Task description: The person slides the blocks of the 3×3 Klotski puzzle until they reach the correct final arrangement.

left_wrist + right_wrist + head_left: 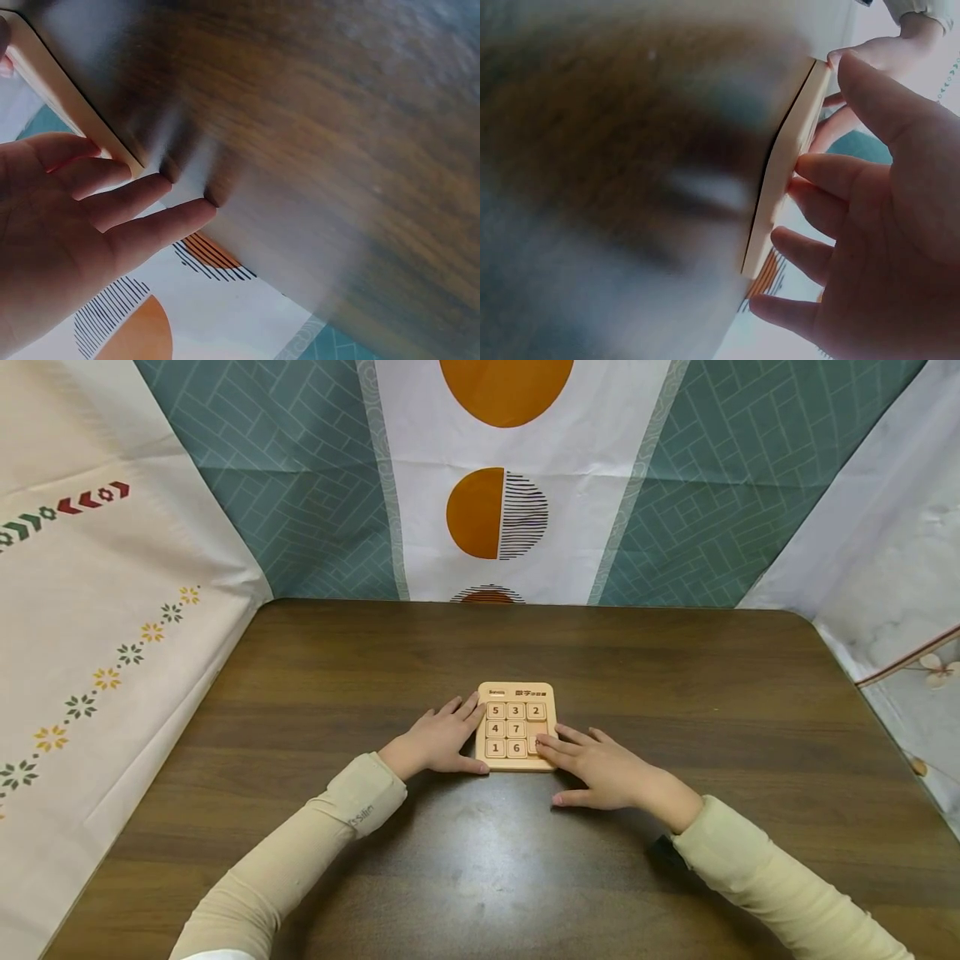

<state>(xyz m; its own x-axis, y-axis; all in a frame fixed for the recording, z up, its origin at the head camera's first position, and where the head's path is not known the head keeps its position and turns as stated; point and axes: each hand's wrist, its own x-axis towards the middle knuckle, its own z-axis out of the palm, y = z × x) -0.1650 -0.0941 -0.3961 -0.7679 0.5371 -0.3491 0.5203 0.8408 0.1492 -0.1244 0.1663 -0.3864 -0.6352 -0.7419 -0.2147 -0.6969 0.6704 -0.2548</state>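
Observation:
A light wooden number slide puzzle (516,763) lies flat on the table, its top rows reading 5, 3, 2 and 4, 7. Beside the 7 tile (516,729) is a gap in the right column. My left hand (442,737) steadies the board's left side, thumb at the near corner and fingers along the edge. My right hand (609,770) reaches in from the right with fingertips on the lower right tile, which they partly cover; its thumb is spread apart. In both wrist views the fingers look mostly straight against the board's edge (79,101).
The brown wooden table (375,652) extends around the board. A patterned cloth (322,527) with orange circles hangs behind its far edge. White printed cloths (90,568) hang at the left and right sides. A small dark object (666,853) sits under the right wrist.

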